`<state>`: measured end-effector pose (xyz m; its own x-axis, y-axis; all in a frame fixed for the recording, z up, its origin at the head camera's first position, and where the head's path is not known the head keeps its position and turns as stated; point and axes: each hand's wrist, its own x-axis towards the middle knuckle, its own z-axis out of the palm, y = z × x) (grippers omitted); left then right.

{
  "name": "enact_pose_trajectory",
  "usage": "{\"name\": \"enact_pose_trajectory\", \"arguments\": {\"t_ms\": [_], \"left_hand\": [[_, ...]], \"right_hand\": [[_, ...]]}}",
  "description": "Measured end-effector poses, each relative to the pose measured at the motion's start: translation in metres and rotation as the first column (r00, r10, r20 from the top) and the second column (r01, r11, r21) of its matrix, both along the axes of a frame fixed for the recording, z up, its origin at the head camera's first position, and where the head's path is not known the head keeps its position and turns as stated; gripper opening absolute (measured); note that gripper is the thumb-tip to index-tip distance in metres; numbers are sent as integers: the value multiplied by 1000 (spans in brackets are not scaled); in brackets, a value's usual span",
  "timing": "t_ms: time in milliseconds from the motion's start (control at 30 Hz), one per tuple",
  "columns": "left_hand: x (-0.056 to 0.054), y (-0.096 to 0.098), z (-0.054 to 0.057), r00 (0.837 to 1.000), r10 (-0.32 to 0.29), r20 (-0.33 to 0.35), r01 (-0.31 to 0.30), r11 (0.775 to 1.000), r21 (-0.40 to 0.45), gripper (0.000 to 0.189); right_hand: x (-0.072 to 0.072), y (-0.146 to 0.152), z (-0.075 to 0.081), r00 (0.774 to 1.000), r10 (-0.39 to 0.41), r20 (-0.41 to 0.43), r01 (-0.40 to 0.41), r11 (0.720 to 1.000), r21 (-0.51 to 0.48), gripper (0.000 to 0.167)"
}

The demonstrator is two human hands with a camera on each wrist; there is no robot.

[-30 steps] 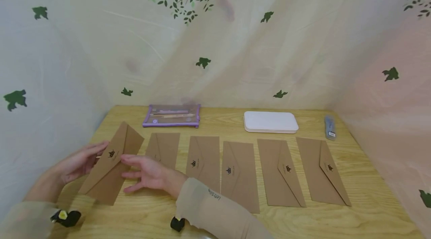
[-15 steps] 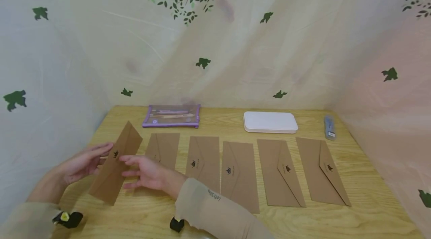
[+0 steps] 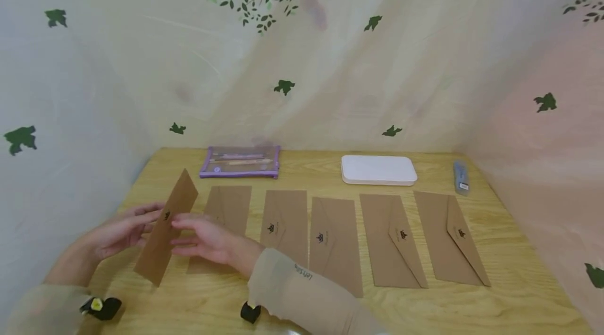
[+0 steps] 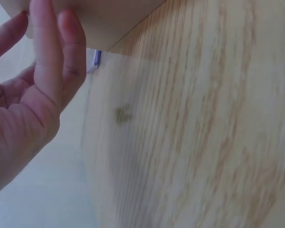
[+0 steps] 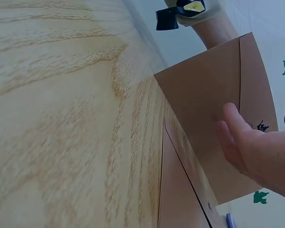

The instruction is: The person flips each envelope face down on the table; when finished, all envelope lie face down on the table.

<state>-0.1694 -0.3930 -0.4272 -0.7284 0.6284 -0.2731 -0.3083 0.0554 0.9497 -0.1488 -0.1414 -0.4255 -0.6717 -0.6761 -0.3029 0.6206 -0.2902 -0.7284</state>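
A brown kraft envelope (image 3: 162, 240) with a small black crown print stands tilted on edge between my two hands at the table's left side. My left hand (image 3: 118, 233) is behind it; in the left wrist view its extended fingers (image 4: 47, 52) reach the envelope's back (image 4: 118, 19). On the opposite face, my right hand (image 3: 207, 238) touches near the crown with nearly straight fingers. In the right wrist view, the flap line and crown show on the envelope (image 5: 199, 80) beside the right hand (image 5: 261, 152). A second envelope (image 3: 231, 204) lies partly beneath the right hand.
Several more brown envelopes lie in a row rightward, including one (image 3: 288, 209) by the right sleeve and one (image 3: 436, 235) at the far right. Behind them are a purple-edged clear pencil pouch (image 3: 240, 162), a white case (image 3: 379, 170) and a small blue-grey packet (image 3: 461, 177).
The envelope has turned more edge-on to the head view and its lower end has shifted right. My left hand has moved slightly right with it; the right hand stays nearly in place.
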Motion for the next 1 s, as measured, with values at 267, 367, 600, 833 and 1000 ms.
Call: {"name": "enact_pose_trajectory", "arguments": {"t_ms": [267,367,600,833,1000], "left_hand": [[0,6,-5,1000,6,-18,-6,1000,-1,32],[2,7,-5,1000,21,-7,-21,999,-32,32],[3,7,-3,1000,-12,-1,12,1000,3,45],[1,1,-7,1000,-16,-3,16,999,33,48],[1,-2,-7,1000,6,6,-6,1000,12,48]], "right_hand": [[-1,5,5,1000,3,-31,-2,1000,21,41],[-2,6,4,999,3,-32,-2,1000,21,41],[-5,9,1,999,-41,-14,42,999,28,47],[-4,10,-1,999,-49,-18,49,998,26,61],[-5,10,-3,996,-81,-21,82,996,45,63]]}}
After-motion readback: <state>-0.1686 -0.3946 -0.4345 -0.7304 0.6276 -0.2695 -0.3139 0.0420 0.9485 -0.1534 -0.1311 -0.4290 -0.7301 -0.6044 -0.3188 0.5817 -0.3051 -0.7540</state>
